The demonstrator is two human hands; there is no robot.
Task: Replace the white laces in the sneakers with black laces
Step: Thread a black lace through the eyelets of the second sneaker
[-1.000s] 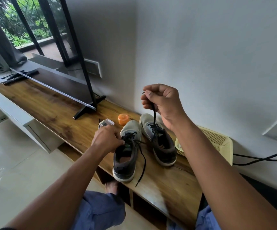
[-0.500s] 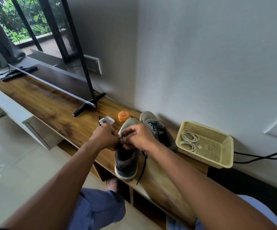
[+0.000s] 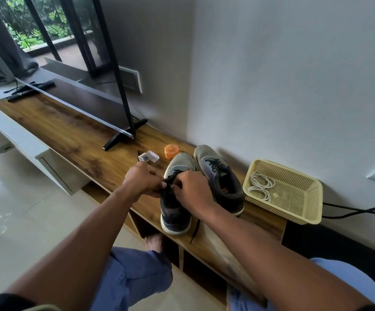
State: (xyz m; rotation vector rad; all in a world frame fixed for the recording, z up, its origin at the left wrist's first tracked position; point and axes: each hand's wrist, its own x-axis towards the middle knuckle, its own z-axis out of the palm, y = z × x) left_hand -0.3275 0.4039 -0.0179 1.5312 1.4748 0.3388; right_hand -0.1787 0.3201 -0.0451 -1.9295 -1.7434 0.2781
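Black lace (image 3: 195, 230) already runs through both sneakers on the wooden shelf (image 3: 74, 140), so the white laces (image 3: 259, 186) are out; they lie coiled in the cream basket (image 3: 294, 212) at three o'clock from the shoes. The left shoe (image 3: 175, 212) stands toe-away at the shelf's front edge, and the right shoe (image 3: 221, 178) sits touching it at about one o'clock, its lacing in place and no hand on it.

Both hands work over the throat of the left shoe. The left hand (image 3: 142, 184) has its fingers curled against the lacing at the shoe's nine o'clock side and seems to pinch the lace there, though the fingertips are partly hidden. The right hand (image 3: 193, 191) curls over the top eyelets, fingers bent down onto the lacing; whether it truly grips a strand I cannot tell. One loose end trails from under the right wrist toward six o'clock, across the shelf edge.

My reading is that threading is done and the step in hand is snugging or finishing the top of the left shoe. Next would be to gather the trailing end, even it with its partner and draw both taut, keeping the shoe from sliding off the edge.

An orange cap (image 3: 171, 151) and a clear case (image 3: 148, 157) sit at eleven o'clock.
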